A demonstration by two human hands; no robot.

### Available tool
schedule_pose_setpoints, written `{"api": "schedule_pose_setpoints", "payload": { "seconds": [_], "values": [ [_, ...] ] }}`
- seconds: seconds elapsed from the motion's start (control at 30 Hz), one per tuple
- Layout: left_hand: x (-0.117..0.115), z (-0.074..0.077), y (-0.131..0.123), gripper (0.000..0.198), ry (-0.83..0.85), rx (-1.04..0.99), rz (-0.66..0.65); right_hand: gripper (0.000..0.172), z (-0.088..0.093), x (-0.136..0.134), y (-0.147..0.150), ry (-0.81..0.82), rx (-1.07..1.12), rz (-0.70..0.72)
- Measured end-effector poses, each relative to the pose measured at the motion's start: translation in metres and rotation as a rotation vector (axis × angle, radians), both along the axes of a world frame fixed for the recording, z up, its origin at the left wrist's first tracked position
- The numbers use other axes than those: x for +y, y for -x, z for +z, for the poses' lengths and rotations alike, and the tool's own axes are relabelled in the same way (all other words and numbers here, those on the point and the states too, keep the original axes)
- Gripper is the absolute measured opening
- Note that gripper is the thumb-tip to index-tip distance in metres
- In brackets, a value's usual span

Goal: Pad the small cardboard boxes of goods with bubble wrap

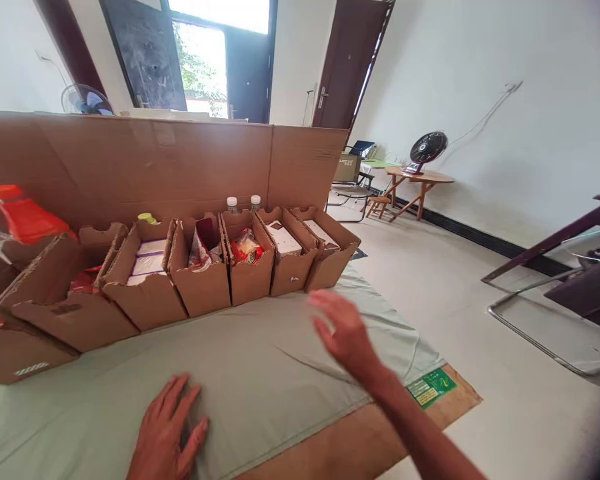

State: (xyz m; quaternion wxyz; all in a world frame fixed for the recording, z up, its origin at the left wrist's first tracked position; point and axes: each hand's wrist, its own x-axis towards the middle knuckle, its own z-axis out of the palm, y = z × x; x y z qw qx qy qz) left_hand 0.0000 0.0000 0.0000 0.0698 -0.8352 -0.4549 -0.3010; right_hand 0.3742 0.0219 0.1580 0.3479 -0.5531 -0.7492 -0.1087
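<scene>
My left hand (167, 427) lies on the pale green cloth (240, 373), fingers spread and nothing in it. Stretched forward, my right hand (341, 330) hovers over the cloth just short of the rightmost cardboard bin (333, 263); it is empty with the thumb apart from slightly blurred fingers. A row of open cardboard bins runs leftward from there. White boxes (284, 239) fill the two right bins, and red packets (247, 247) sit in the one beside them. White packs with purple bands (149, 260) stand in a bin farther left.
Behind the bins rises a tall cardboard panel (205, 160). Two white-capped bottles (232, 203) and a red bottle (27, 217) stand by it. To the right are a fan (429, 147) on a wooden table (430, 176) and a metal-framed chair (530, 353).
</scene>
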Motion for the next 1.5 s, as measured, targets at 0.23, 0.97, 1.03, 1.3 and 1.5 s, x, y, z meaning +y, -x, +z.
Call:
{"api": "schedule_pose_setpoints", "payload": {
  "seconds": [0.23,0.97,1.03,1.3,1.5],
  "values": [
    [-0.003,-0.006,0.003,0.069,-0.03,0.12,-0.016,0.031,0.06,0.093,-0.112,0.135,-0.432,-0.316],
    [-0.005,-0.001,-0.009,0.036,-0.021,-0.033,0.024,0.02,0.118,0.058,0.065,0.581,-0.519,0.032],
    [-0.005,-0.004,-0.008,0.036,0.016,-0.048,0.025,0.02,0.122,0.064,0.089,0.564,-0.376,0.082],
    [-0.017,0.012,-0.004,0.043,0.114,-0.253,0.07,0.02,0.141,0.031,0.048,0.16,0.426,0.19],
    [-0.016,0.049,-0.031,0.07,0.453,-0.34,0.021,0.026,0.03,-0.003,-0.037,0.268,0.834,-0.07]
  ]
}}
